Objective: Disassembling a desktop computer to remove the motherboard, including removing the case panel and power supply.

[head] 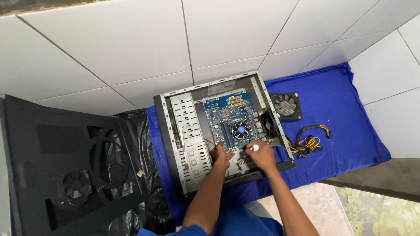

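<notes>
1. Head view. Open computer case [188, 131], grey metal, side removed, lying flat on a blue cloth [341, 113] spread over white tiles; centre of frame.
2. Motherboard [227, 114], blue, inside the case at its 1 o'clock part; round cooler fan [239, 130] sits on its lower half.
3. Left hand [221, 155], inside the case at 6 o'clock of the motherboard, fingers curled down onto the case floor; whether they hold anything cannot be told.
4. Right hand [261, 155], just beside the left hand at its 3 o'clock, fingers closed around a white-handled tool [253, 148], whose tip is hidden.
5. Loose black fan [285, 105] on the cloth, at 2 o'clock of the case, just beside its wall.
6. Bundle of cables [308, 142], yellow, red and black, on the cloth at 3 o'clock of the case.
7. Black side panel [65, 166] with vent holes and a small fan, at 9 o'clock, well apart from the hands.
</notes>
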